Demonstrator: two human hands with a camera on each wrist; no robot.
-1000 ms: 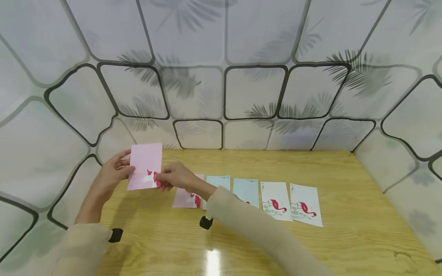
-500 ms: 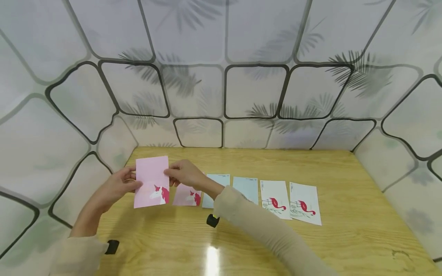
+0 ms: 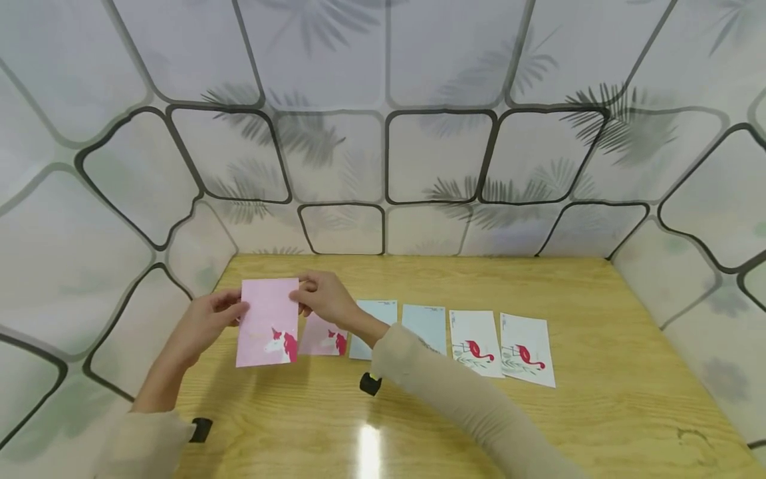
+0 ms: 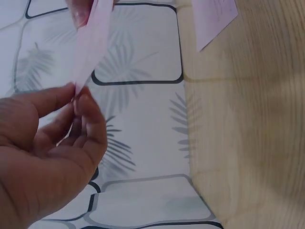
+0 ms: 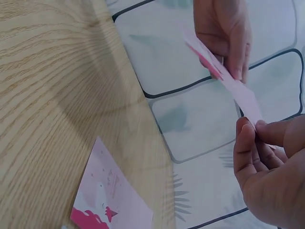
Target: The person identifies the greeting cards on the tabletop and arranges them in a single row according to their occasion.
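Note:
Between both hands, above the table's left part, a pink card (image 3: 268,319) with a white unicorn and red mane is held up facing the head camera. My left hand (image 3: 206,320) pinches its left edge between thumb and fingers. On the opposite edge, near the upper corner, my right hand (image 3: 326,297) pinches it too. Seen edge-on in the left wrist view, the card (image 4: 95,43) looks thin and flat. A second pink unicorn card (image 3: 323,338) lies on the table just right of it, partly hidden behind the held card and the right hand.
Right of the pink card lie two light-blue cards (image 3: 423,326), partly covered by the right sleeve. Further right come two white flamingo cards (image 3: 528,349), slightly overlapping. The wooden table (image 3: 622,399) meets patterned fabric walls (image 3: 443,159) at the back and sides.
The pink card has come down and slightly right, its unicorn now uncovered. My right hand has shifted from the card's lower right corner up to near its upper right corner.

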